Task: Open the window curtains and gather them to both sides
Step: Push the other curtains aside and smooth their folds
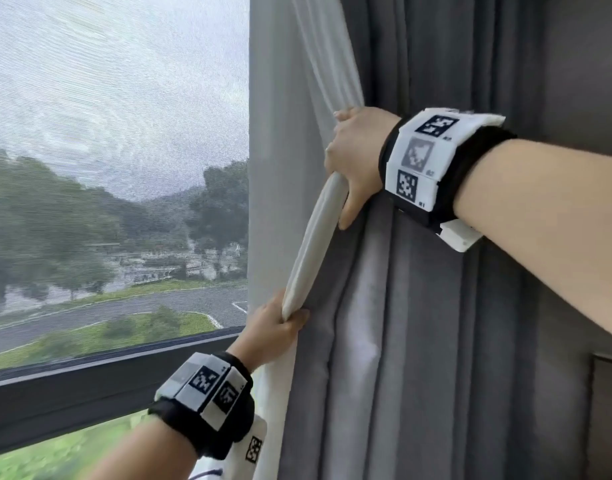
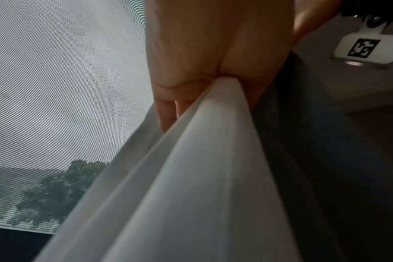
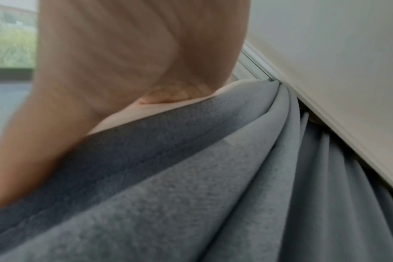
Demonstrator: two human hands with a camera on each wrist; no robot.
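Note:
A grey curtain (image 1: 418, 306) hangs in folds right of the window (image 1: 107, 168), its pale lining edge (image 1: 315, 237) rolled into a strip. My right hand (image 1: 353, 161) grips that edge high up, fingers wrapped round it. Lower down, my left hand (image 1: 276, 327) pinches the same edge between thumb and fingers. In the left wrist view the pale fabric (image 2: 202, 177) runs out of my left hand (image 2: 202, 62). The right wrist view has my right hand (image 3: 123, 62) on the grey curtain (image 3: 213, 177), which bunches up toward the rail (image 3: 258, 65).
A dark window sill (image 1: 89, 386) runs along the bottom left. An insect screen covers the glass, with trees and a road outside. A dark wall panel (image 1: 606, 410) sits at the lower right behind the curtain. The white ceiling (image 3: 337, 53) meets the rail.

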